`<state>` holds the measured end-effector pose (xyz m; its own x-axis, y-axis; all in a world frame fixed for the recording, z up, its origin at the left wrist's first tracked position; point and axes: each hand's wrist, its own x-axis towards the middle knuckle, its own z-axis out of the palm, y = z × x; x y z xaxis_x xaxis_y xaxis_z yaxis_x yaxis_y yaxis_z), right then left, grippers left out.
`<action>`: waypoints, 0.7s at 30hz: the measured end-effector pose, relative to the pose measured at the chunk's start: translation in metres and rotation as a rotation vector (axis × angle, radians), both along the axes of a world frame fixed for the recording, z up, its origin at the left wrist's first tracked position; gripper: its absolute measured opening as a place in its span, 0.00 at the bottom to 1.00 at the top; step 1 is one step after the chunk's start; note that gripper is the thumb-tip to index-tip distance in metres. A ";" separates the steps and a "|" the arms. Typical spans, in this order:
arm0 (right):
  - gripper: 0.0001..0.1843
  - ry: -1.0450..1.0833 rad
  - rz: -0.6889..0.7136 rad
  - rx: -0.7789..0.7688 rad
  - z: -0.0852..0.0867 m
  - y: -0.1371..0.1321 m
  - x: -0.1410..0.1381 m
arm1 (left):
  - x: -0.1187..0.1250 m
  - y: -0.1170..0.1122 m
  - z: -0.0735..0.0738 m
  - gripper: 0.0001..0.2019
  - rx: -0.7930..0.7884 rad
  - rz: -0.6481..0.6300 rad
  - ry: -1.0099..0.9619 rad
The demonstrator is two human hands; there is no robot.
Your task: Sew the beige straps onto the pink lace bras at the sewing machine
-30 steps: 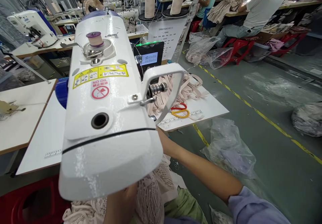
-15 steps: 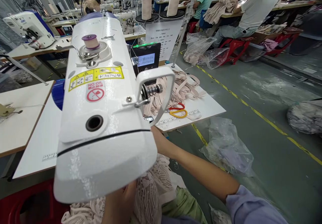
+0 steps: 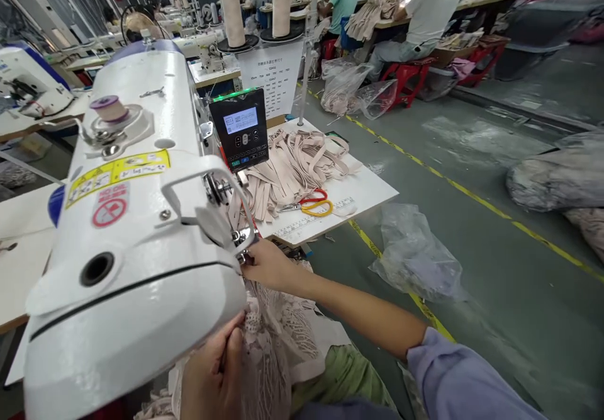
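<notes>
A white sewing machine [image 3: 127, 231] fills the left of the view and hides the needle area. My left hand [image 3: 214, 373] is at the bottom, below the machine head, fingers closed on pale pink lace fabric [image 3: 278, 338]. My right hand [image 3: 268, 266] reaches under the machine's right side, beside the metal parts there; its fingertips are hidden, the visible fingers curl against the lace. A pile of beige straps [image 3: 292, 165] lies on the white table [image 3: 372, 187] beyond, with red and yellow scissors [image 3: 314, 204] next to it.
A black control panel [image 3: 240, 127] with a lit screen stands behind the machine. Thread cones [image 3: 233, 14] stand further back. Clear plastic bags [image 3: 415, 256] lie on the floor to the right, beside a yellow floor line. Other workers sit at tables at the back.
The view has swung right, so the machine sits further left. My right hand, hidden behind the machine before, now shows at its right side. More of my left hand shows on the lace.
</notes>
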<state>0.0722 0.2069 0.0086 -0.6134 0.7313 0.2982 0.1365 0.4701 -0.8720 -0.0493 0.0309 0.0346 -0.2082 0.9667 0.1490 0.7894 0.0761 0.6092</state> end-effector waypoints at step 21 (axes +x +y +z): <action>0.07 0.074 -0.042 0.017 -0.003 -0.003 -0.002 | -0.005 -0.003 -0.009 0.13 0.139 -0.026 0.192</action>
<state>0.0704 0.2042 0.0055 -0.5583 0.7503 0.3541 0.0917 0.4800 -0.8725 -0.0543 0.0276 0.0256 -0.1387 0.9389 0.3151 0.8923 -0.0196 0.4511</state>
